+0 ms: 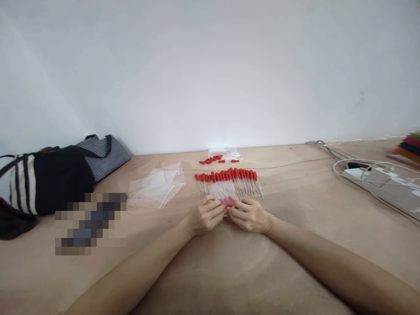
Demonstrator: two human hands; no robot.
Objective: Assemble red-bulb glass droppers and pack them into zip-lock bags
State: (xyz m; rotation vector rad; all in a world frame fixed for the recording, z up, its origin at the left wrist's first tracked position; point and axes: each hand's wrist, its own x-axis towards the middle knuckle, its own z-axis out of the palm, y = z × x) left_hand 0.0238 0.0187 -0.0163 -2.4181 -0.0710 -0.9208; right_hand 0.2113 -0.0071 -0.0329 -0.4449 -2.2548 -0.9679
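Note:
My left hand (pixel 206 215) and my right hand (pixel 249 215) meet near the middle of the table, fingers closed on the near end of a clear plastic bag (pixel 223 190). Several red-ended pieces show through the plastic between my fingertips. Just beyond, a row of thin clear droppers with red bulbs (pixel 243 174) lies side by side, partly behind the bag. Loose red bulbs (pixel 210 160) are scattered farther back, in front of another clear bag (pixel 226 153).
Flat clear zip bags (pixel 157 187) lie left of the droppers on the wooden table (pixel 210 275). A black bag (pixel 59 179) and a striped bag (pixel 110 157) sit at the left. Power strips (pixel 387 188) with cables are at the right, with colored material (pixel 410 146) behind.

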